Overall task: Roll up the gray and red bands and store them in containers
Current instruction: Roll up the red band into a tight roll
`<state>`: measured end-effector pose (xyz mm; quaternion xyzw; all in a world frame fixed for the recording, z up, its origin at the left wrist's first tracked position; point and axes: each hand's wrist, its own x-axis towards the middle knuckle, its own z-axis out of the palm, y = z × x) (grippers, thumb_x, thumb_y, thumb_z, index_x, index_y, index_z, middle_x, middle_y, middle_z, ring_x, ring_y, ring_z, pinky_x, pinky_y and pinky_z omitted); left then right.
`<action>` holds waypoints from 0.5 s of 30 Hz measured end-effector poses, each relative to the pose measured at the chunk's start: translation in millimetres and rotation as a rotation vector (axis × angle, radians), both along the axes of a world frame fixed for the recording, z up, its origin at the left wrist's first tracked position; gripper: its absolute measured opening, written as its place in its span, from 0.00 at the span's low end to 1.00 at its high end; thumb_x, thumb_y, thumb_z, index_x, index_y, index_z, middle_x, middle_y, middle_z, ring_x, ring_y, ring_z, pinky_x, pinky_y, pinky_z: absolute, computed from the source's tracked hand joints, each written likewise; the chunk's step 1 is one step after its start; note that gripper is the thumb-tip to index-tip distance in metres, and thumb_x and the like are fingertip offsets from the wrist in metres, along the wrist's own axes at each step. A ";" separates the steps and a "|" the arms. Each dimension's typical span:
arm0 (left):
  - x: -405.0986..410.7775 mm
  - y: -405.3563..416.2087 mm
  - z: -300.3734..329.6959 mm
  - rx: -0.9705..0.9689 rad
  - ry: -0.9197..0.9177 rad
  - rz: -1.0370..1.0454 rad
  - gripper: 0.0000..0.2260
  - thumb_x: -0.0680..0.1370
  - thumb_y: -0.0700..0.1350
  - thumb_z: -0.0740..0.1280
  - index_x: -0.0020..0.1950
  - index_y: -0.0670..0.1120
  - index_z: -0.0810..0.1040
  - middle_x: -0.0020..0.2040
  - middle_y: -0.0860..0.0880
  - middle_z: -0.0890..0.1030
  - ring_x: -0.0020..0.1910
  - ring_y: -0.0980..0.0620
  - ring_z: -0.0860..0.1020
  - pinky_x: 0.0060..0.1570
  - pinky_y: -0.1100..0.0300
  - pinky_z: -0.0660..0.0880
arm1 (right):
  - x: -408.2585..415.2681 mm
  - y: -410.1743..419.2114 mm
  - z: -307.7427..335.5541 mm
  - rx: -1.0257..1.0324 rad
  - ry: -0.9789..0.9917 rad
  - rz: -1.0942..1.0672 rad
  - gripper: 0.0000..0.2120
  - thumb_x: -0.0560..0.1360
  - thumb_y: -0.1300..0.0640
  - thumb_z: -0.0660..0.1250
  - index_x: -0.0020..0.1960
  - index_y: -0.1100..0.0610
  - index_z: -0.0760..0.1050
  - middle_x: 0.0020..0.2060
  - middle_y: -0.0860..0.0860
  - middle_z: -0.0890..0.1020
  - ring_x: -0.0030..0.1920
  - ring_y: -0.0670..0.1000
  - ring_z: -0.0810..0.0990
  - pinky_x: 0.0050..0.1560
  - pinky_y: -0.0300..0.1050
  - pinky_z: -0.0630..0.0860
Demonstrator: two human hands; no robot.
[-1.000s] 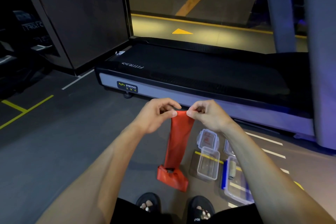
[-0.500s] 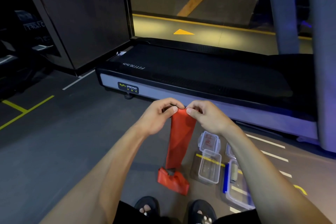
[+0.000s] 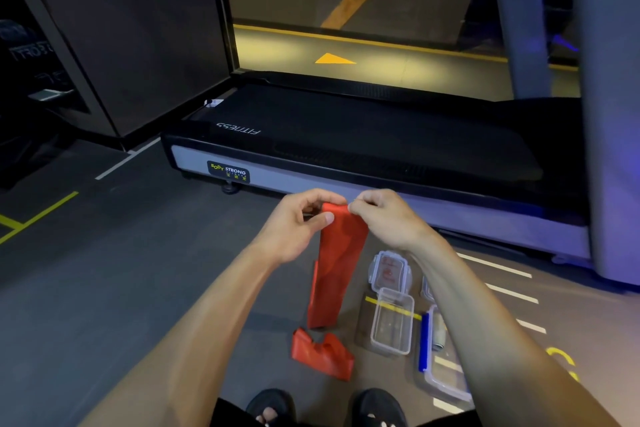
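Flanking hanging red band (image 3: 337,263): open container (image 3: 392,325), treadmill (image 3: 363,156) beyond.

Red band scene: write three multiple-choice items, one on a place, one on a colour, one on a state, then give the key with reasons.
1. Where does the lower end of the red band lie?
A. on the treadmill
B. on the floor
C. in a container

2. What colour is the strip along the larger container?
A. green
B. white
C. blue

3. What state is the small container in?
A. open, lid off
B. closed
C. filled with the band

Key: 1 B, it is crumpled on the floor near the feet. 2 C, the edge strip is blue. 3 A, its lid lies beside it, and both the left hand and right hand pinch the band's top.
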<state>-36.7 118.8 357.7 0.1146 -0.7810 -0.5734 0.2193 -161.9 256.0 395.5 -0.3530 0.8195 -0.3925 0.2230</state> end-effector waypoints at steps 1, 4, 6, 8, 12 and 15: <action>-1.0 -1.3 -0.8 -0.017 0.011 0.003 0.18 0.79 0.31 0.68 0.54 0.55 0.83 0.53 0.49 0.86 0.54 0.49 0.83 0.59 0.58 0.78 | -0.1 -1.3 0.3 0.009 -0.012 -0.013 0.13 0.77 0.51 0.65 0.35 0.54 0.74 0.28 0.45 0.73 0.32 0.48 0.71 0.39 0.49 0.68; -1.7 -5.7 -3.2 -0.087 0.021 0.029 0.17 0.78 0.33 0.69 0.53 0.57 0.84 0.52 0.51 0.86 0.54 0.50 0.84 0.60 0.54 0.78 | 3.6 -5.9 0.8 0.012 -0.068 -0.028 0.10 0.75 0.51 0.64 0.37 0.52 0.71 0.31 0.49 0.70 0.34 0.50 0.68 0.40 0.49 0.64; -1.1 -9.2 -3.9 -0.171 0.013 0.065 0.16 0.79 0.35 0.70 0.54 0.57 0.84 0.50 0.51 0.85 0.52 0.53 0.82 0.58 0.55 0.77 | 6.7 -8.2 1.3 -0.002 -0.101 -0.031 0.09 0.76 0.53 0.63 0.38 0.53 0.68 0.33 0.52 0.67 0.35 0.51 0.66 0.40 0.50 0.61; -0.1 -11.6 -3.0 -0.289 0.001 0.101 0.14 0.79 0.37 0.70 0.55 0.57 0.85 0.47 0.51 0.82 0.48 0.55 0.79 0.53 0.60 0.75 | 8.1 -9.7 3.3 -0.009 -0.122 -0.041 0.12 0.77 0.55 0.63 0.36 0.53 0.65 0.31 0.51 0.66 0.34 0.51 0.64 0.40 0.50 0.60; 0.0 -10.0 0.8 -0.405 0.011 0.113 0.12 0.79 0.37 0.70 0.56 0.52 0.85 0.49 0.55 0.79 0.53 0.55 0.78 0.56 0.62 0.72 | 8.5 -5.9 7.4 -0.001 -0.131 -0.041 0.15 0.77 0.57 0.63 0.33 0.52 0.66 0.28 0.48 0.68 0.32 0.49 0.66 0.39 0.50 0.62; 0.6 -5.4 3.4 -0.453 -0.016 0.089 0.11 0.79 0.38 0.70 0.56 0.52 0.85 0.48 0.55 0.79 0.54 0.53 0.78 0.57 0.59 0.74 | 5.4 0.8 3.4 0.021 -0.094 -0.005 0.10 0.78 0.56 0.64 0.41 0.59 0.78 0.39 0.56 0.82 0.41 0.52 0.78 0.49 0.54 0.74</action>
